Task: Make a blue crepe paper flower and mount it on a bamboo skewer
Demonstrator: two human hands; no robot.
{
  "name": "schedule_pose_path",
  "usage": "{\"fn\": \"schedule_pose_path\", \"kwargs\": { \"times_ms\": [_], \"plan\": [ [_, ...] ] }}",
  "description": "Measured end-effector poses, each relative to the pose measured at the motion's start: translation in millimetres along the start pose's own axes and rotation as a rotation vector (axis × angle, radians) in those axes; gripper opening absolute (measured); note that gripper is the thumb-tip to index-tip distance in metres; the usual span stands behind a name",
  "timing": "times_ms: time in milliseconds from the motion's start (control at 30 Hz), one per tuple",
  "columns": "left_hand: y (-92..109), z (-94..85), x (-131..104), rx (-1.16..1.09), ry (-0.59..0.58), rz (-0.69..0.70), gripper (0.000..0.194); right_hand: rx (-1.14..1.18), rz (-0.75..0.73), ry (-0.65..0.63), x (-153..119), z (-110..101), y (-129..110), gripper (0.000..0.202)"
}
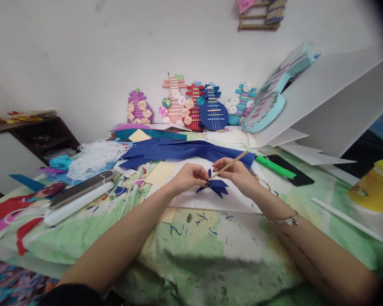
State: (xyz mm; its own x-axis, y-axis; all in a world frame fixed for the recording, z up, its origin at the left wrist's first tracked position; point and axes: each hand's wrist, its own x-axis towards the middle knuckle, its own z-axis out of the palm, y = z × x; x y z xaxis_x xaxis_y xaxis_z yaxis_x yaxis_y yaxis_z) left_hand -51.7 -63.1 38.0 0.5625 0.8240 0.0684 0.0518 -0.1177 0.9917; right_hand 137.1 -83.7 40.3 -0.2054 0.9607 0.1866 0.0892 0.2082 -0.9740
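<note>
My left hand (191, 177) is closed in a pinch on a small piece of dark blue paper (217, 187) with pointed, petal-like ends. My right hand (239, 175) grips a thin wooden stick (232, 162), which slants down to the left. Its lower tip meets the blue paper beside my left fingertips. Both hands are over a white sheet (187, 199) on the table. A long strip of the same blue paper (178, 148) lies just behind them.
Small lute-shaped crafts, one dark blue (213, 114), lean against the wall. A green cutter (276, 167) and black slab (293, 176) lie right, near a yellow container (375, 187). Left are a phone (81, 190) and white yarn (95, 159). Blue scraps dot the green cloth (242, 246).
</note>
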Motion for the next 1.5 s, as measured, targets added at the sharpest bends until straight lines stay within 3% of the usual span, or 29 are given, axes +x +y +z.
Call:
{"fn": "schedule_pose_path", "kwargs": {
  "times_ms": [100, 300, 467, 800, 1100, 1500],
  "plan": [
    [0.9, -0.1, -0.2, 0.026, -0.027, 0.031, 0.013, 0.023, 0.033, -0.019, 3.1, -4.8, 8.0, 0.027],
    [2.9, 0.6, -2.3, 0.082, -0.062, 0.052, 0.010, 0.043, 0.077, -0.308, 0.4, -9.5, 9.3, 0.022],
    [4.9, 1.0, -3.0, 0.141, -0.063, 0.121, 0.008, 0.012, 0.072, -0.358, -1.1, -9.0, 6.9, 0.022],
    [5.6, 2.7, -4.6, 0.122, -0.013, 0.211, 0.011, 0.073, 0.102, -0.269, -0.2, -7.8, 3.7, 0.008],
    [6.9, 3.8, -6.8, 0.304, 0.076, 0.398, 0.007, 0.176, 0.062, -0.128, -0.7, -2.3, 4.1, 0.008],
    [2.6, 9.1, -6.1, 0.491, 0.033, 0.603, 0.007, 0.010, 0.024, -0.009, 2.3, 3.0, 10.5, 0.008]
  ]
}}
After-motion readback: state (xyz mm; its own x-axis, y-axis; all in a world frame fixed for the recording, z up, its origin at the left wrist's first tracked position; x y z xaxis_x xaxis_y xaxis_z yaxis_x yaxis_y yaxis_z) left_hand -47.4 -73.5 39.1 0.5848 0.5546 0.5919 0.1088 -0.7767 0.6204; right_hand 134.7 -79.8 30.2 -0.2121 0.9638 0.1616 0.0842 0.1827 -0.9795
